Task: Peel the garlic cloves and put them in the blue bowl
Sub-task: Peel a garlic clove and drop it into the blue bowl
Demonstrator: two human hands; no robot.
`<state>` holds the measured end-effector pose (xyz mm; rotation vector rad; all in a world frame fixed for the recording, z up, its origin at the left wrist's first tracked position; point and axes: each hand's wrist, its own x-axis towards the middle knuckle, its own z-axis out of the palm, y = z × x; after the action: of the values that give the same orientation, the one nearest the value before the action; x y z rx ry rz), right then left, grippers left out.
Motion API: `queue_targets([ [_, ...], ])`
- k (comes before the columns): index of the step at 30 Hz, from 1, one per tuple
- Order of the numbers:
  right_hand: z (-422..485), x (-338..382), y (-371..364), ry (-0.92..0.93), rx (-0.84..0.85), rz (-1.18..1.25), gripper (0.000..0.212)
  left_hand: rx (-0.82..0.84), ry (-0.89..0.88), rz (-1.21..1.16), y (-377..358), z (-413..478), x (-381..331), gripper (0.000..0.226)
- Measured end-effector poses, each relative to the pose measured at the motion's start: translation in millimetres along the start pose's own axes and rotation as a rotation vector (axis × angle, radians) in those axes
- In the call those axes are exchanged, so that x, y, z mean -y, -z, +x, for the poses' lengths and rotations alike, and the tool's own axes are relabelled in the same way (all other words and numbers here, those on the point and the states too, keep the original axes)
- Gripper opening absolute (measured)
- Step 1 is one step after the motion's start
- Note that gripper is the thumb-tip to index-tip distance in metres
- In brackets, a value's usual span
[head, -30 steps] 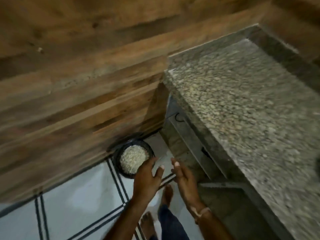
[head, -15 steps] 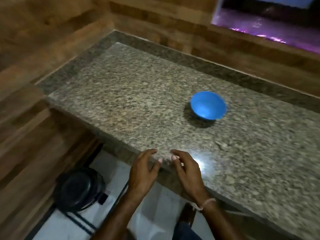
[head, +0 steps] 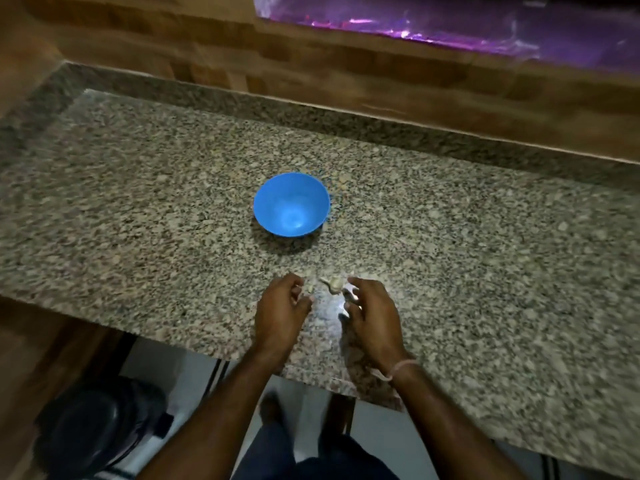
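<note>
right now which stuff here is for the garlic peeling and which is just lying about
For the job:
garlic, on the granite counter between the hands
blue bowl, empty
left hand and right hand

Lying about:
black pot on the floor
purple-lit pane behind the counter

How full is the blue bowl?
Empty: the blue bowl shows only bare blue inside; the garlic lies on the granite countertop.

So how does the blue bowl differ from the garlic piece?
The blue bowl is bright blue and larger; the garlic piece is pale and small. The bowl stands mid-counter and looks empty; the garlic piece lies near the front edge. Both rest on the granite counter.
</note>
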<state>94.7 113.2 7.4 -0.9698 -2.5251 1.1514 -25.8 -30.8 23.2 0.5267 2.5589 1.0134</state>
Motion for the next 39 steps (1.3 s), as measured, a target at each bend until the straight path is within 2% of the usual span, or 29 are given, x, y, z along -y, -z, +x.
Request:
queue_targets([
  [5,28,-5,8,-0.034,0.069,-0.21,0.058,0.018,-0.047,0.15,-20,28,-7,0.019],
  [8,35,-7,5,-0.049,0.093,-0.271,0.055,0.023,-0.055,0.136,-24,31,-2,0.023],
  [14,43,-8,-2,-0.068,0.03,-0.235,0.055,0.045,-0.082,0.115,-19,29,-5,0.031],
  [17,44,-8,-2,-0.066,0.03,-0.248,0.056,-0.048,-0.108,-0.02,-6,29,-16,0.029],
  [20,44,-7,-4,-0.076,0.023,-0.256,0.057,-0.169,-0.189,-0.098,15,56,-32,0.017],
  [23,43,-5,-5,-0.085,0.006,-0.249,0.058,-0.212,-0.221,-0.066,31,101,-44,0.009],
  [27,41,-2,-5,-0.085,0.002,-0.199,0.059,-0.122,-0.161,0.077,34,135,-42,0.018],
  [29,43,-3,-2,-0.089,-0.011,-0.121,0.057,-0.151,-0.244,0.121,37,128,-40,0.021],
  [31,46,-3,2,-0.054,-0.033,-0.069,0.052,-0.188,-0.386,0.113,35,100,-38,0.012],
  [33,53,-2,3,-0.004,-0.015,-0.071,0.041,-0.087,-0.431,0.077,27,60,-32,0.004],
  [35,60,-1,2,0.035,0.039,-0.12,0.027,0.052,-0.384,0.081,12,30,-14,0.007],
  [39,59,-6,1,0.179,0.06,-0.303,0.015,0.191,-0.342,0.196,-9,17,23,0.031],
])
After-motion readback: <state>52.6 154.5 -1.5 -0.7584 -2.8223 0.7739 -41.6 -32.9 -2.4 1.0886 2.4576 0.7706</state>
